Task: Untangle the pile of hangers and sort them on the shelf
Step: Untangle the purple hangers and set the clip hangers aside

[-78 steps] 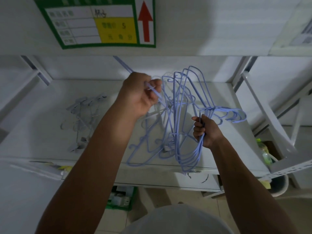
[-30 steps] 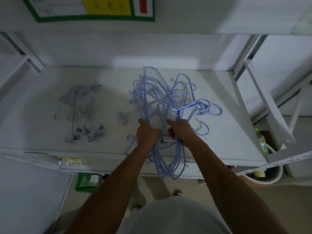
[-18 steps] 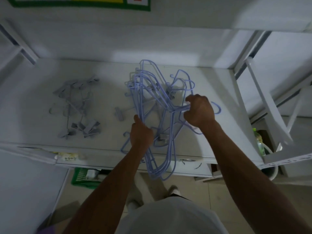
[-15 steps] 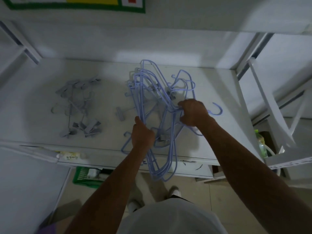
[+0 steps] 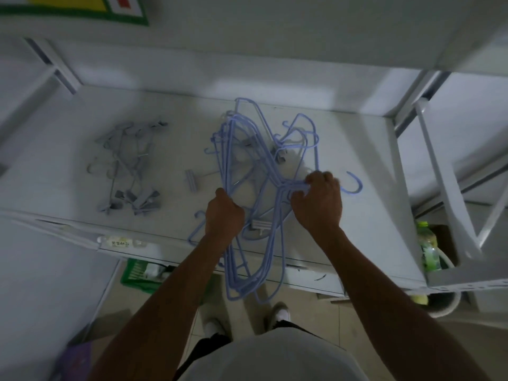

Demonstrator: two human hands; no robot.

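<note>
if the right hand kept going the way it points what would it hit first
Probably more of the blue hangers it grips: the right hand points away and leftward into that tangle, with a grey clip behind. Depth is unclear.

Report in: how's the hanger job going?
Left hand grips the blue hanger tangle. Right hand pinches its wires. Grey clip hangers lie apart, leftward. Tangle overhangs the shelf edge.

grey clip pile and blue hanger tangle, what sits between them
One loose grey clip on a thin rod, on the shelf; head view.
</note>
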